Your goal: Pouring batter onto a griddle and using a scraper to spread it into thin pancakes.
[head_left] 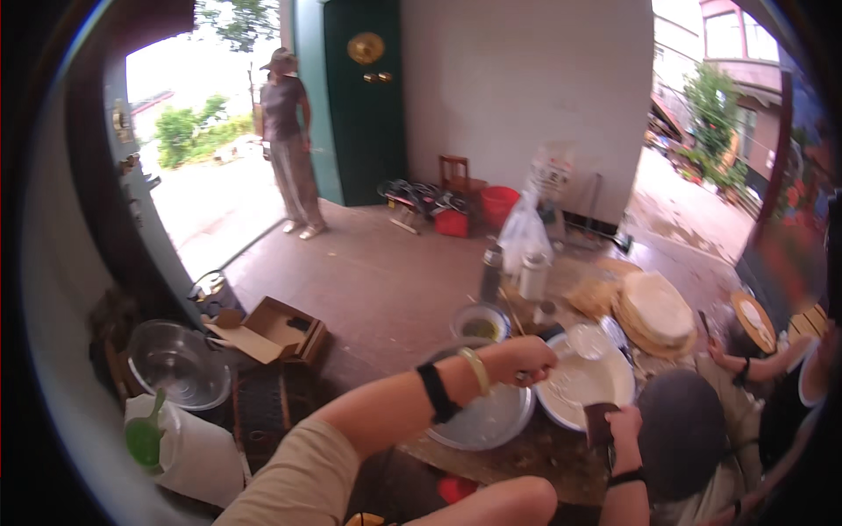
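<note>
My left hand (526, 361), a bracelet and black band on its wrist, is closed in a fist above the rims of two basins. What it grips, if anything, I cannot make out. My right hand (624, 425) pinches a flat, dark brown piece (600, 424) at the near right rim of the white basin (630, 394). Pale, creamy batter (570, 393) lies in that basin, with a clear bowl-shaped vessel (589, 342) at its far side. Left of it stands a grey basin (487, 430), partly hidden under my left forearm.
Round flatbreads (656, 309) are stacked beyond the basin. A dark grey disc-like thing (682, 434) is right of my right hand. Another person's hand (719, 355) shows farther right. Flasks (532, 276) stand behind; a cardboard box (281, 329) lies left. A person (288, 145) stands by the doorway.
</note>
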`<state>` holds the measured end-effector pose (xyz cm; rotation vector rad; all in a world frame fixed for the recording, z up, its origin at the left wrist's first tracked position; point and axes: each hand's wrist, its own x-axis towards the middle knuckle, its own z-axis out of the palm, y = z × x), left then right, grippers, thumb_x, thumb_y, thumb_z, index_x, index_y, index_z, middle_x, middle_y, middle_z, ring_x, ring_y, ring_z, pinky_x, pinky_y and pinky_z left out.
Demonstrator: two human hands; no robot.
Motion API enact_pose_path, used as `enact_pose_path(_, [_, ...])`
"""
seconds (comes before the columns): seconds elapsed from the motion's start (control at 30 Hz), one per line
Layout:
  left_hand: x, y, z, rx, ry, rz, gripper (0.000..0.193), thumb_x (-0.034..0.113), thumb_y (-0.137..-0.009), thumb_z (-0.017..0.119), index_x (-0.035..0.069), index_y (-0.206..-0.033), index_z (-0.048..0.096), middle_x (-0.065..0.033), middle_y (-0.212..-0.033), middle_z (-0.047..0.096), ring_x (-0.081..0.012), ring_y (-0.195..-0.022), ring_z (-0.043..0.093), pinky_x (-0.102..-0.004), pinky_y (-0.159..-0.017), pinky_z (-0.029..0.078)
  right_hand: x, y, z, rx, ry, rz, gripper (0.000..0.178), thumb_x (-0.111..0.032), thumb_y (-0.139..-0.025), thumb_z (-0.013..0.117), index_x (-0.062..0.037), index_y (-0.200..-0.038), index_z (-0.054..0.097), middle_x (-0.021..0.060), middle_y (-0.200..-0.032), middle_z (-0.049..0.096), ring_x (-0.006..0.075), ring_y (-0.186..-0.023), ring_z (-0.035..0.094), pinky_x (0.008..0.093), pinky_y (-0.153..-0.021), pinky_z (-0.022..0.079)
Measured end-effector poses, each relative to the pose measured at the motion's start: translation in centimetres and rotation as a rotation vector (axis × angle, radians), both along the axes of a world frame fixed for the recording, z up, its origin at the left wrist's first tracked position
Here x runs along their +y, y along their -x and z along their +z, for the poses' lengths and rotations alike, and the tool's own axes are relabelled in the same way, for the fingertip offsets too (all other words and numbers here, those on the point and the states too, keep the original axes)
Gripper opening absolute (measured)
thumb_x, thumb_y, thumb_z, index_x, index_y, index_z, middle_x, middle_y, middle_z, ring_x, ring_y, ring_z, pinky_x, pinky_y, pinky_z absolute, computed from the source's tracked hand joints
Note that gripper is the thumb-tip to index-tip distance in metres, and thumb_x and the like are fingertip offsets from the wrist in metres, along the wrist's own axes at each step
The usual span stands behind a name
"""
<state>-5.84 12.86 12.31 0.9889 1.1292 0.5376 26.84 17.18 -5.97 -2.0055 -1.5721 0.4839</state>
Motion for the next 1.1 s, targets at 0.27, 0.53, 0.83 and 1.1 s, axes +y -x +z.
enact_pose_path(0.27, [-0.8, 0.5, 0.6, 0.049, 0.049, 0.026, 0.006, 0.012, -0.089, 0.049, 0.008, -0.084, 0.05, 0.0009, -0.066, 0.05, -0.0039, -0.046, 0.043, -0.0196, -0.035, 0.032, 2.3, -1.9, 1.4, 0.561, -0.118, -0.12, 0.035, -0.011, -0.071, 0.074, 0.0019, -0.102, 0.068, 0.012, -0.09, 0.07, 0.0224, -0.081, 0.067, 0.0342, -0.077, 0.05])
enact_pose_path(0.53, [-1.1, 0.7, 0.1, 0.059, 0.01, -0.015, 0.006, 0.011, -0.088, 0.049, 0.007, -0.084, 0.05, -0.0003, -0.068, 0.05, -0.0041, -0.047, 0.043, -0.0196, -0.036, 0.033, 2.6, -2.3, 6.8, 1.147, 0.022, -0.143, 0.043, -0.005, -0.082, 0.067, 0.0039, -0.122, 0.055, 0.0132, -0.102, 0.065, 0.0222, -0.085, 0.065, 0.0347, -0.074, 0.053])
enact_pose_path(0.83, [-2.1, 0.3, -1.0, 0.061, 0.034, -0.068, 0.005, 0.012, -0.09, 0.05, 0.008, -0.09, 0.049, 0.0006, -0.067, 0.05, -0.0042, -0.045, 0.044, -0.0198, -0.035, 0.034, 2.8, 0.3, 10.3, 1.381, 0.125, -0.042, 0.031, -0.007, -0.085, 0.064, 0.002, -0.114, 0.057, 0.0124, -0.101, 0.065, 0.0237, -0.087, 0.065, 0.0356, -0.079, 0.054])
enact_pose_path(1.1, [-3.3, -0.2, -0.3, 0.103, 0.02, -0.138, 0.017, 0.011, -0.089, 0.051, 0.005, -0.105, 0.051, 0.0009, -0.068, 0.051, -0.0038, -0.046, 0.044, -0.0206, -0.038, 0.036, 6.0, 0.6, 5.7, 1.361, 0.239, -0.203, 0.023, -0.005, -0.084, 0.064, 0.0009, -0.106, 0.059, 0.0158, -0.097, 0.066, 0.0293, -0.084, 0.066, 0.0454, -0.073, 0.057])
